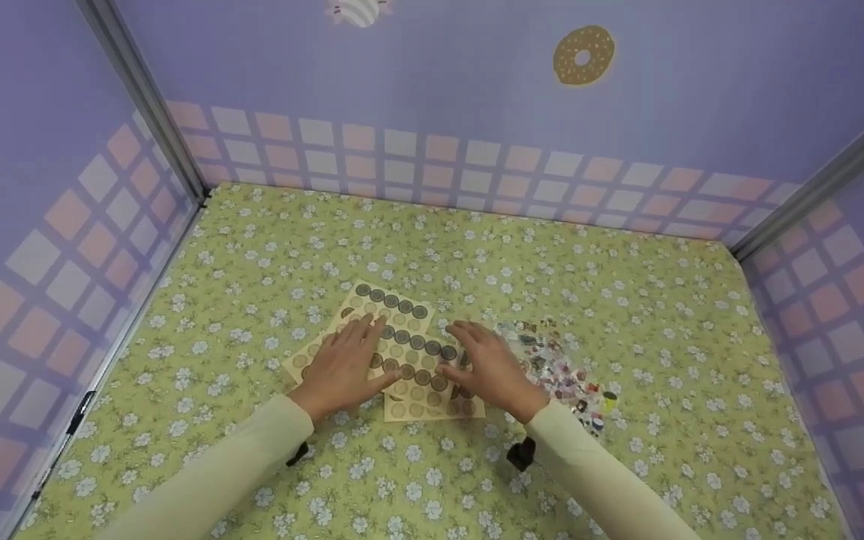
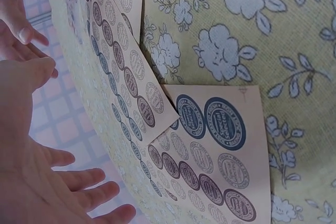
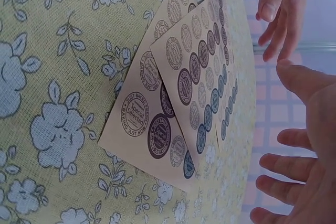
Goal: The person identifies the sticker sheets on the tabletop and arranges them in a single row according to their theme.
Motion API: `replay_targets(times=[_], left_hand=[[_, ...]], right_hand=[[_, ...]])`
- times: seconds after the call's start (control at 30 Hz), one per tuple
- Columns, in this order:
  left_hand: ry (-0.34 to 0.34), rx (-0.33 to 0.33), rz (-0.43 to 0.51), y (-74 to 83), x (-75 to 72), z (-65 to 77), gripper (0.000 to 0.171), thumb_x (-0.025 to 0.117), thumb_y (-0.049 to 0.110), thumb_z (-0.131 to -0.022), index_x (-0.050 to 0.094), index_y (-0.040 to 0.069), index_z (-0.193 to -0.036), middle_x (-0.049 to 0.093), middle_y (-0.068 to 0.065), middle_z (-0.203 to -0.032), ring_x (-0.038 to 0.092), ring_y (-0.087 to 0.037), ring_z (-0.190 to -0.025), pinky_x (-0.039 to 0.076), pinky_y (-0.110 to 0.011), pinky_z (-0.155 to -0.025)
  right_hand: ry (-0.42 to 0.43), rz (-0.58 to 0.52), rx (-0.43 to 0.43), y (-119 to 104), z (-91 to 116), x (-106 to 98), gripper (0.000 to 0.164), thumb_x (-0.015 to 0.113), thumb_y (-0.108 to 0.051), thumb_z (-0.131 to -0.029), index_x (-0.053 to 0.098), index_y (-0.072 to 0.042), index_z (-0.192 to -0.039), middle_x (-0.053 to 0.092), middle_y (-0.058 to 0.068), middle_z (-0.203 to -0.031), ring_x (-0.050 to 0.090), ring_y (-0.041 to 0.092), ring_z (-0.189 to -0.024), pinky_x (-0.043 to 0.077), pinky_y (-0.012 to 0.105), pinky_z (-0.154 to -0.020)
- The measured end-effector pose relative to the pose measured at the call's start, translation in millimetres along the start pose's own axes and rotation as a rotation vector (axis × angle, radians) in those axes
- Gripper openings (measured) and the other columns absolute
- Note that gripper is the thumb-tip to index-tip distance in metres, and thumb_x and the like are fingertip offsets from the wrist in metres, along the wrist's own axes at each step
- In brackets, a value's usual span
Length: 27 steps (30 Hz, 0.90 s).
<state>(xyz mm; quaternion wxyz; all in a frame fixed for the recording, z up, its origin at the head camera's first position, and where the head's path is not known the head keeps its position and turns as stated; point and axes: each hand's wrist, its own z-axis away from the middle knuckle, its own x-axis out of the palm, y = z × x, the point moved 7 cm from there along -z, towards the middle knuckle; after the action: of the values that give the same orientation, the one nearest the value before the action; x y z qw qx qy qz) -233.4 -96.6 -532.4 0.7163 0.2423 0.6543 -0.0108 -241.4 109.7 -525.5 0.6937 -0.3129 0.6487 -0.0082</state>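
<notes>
Several overlapping tan sheets of round stickers [image 1: 411,352] lie mid-table on the flowered cloth. My left hand [image 1: 346,365] lies flat with straight fingers on the sheets' left part. My right hand [image 1: 486,365] lies flat over their right part, fingers spread. In the left wrist view the sticker sheets [image 2: 210,145] show dark and pale round labels, with my left hand [image 2: 37,150] open beside them. The right wrist view shows the stacked sheets [image 3: 184,87] and my right hand [image 3: 304,145] open, fingers straight. Neither hand holds anything.
A clear sheet of small colourful stickers [image 1: 563,367] lies just right of my right hand. The yellow-green flowered cloth [image 1: 627,300] covers the table. Purple walls with a checked band [image 1: 432,161] close in the left, back and right sides.
</notes>
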Motion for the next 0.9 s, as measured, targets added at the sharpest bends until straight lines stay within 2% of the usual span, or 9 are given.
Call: replay_targets(times=[0.13,0.33,0.57,0.67,0.9], left_hand=[[-0.014,-0.014,0.013,-1.8,1.6,0.8,0.089,0.056,0.061,-0.09,0.019,0.013,-0.156,0.026,-0.016,-0.158,0.028,-0.036,-0.145,0.028,-0.057,-0.114],[-0.046,-0.004,-0.009,-2.7,5.7,2.1,0.095,0.061,0.063,-0.085,0.021,0.012,-0.155,0.03,-0.016,-0.156,0.029,-0.036,-0.145,0.029,-0.056,-0.113],[-0.065,-0.006,-0.004,-2.8,10.5,1.7,0.097,0.069,0.06,-0.081,0.024,0.015,-0.154,0.033,-0.016,-0.154,0.031,-0.035,-0.143,0.031,-0.059,-0.11],[-0.063,-0.007,-0.005,-3.0,10.7,1.3,0.097,0.069,0.06,-0.08,0.026,0.014,-0.154,0.034,-0.016,-0.153,0.032,-0.035,-0.143,0.032,-0.059,-0.11],[-0.076,-0.005,0.005,-2.1,11.7,0.0,0.098,0.071,0.059,-0.079,0.027,0.013,-0.153,0.034,-0.018,-0.153,0.032,-0.036,-0.142,0.032,-0.059,-0.109]], right_hand=[[0.007,0.016,-0.015,-2.2,-1.7,4.4,0.066,0.066,-0.046,-0.089,0.045,-0.015,-0.144,0.045,0.011,-0.148,0.043,0.033,-0.137,0.035,0.057,-0.109],[-0.024,0.021,-0.017,-1.4,-1.6,13.3,0.069,0.067,-0.048,-0.087,0.045,-0.014,-0.144,0.044,0.013,-0.149,0.042,0.034,-0.137,0.036,0.057,-0.109],[-0.051,0.067,-0.017,-6.5,-1.2,20.6,0.078,0.073,-0.051,-0.081,0.044,-0.014,-0.143,0.042,0.015,-0.149,0.04,0.036,-0.138,0.035,0.059,-0.109],[-0.074,0.095,-0.027,-9.9,-0.8,24.4,0.081,0.076,-0.052,-0.077,0.043,-0.017,-0.142,0.04,0.016,-0.151,0.037,0.038,-0.14,0.032,0.061,-0.11],[-0.128,0.069,-0.004,-7.6,1.6,35.3,0.088,0.079,-0.05,-0.075,0.037,-0.018,-0.147,0.029,0.019,-0.156,0.026,0.042,-0.144,0.025,0.065,-0.111]])
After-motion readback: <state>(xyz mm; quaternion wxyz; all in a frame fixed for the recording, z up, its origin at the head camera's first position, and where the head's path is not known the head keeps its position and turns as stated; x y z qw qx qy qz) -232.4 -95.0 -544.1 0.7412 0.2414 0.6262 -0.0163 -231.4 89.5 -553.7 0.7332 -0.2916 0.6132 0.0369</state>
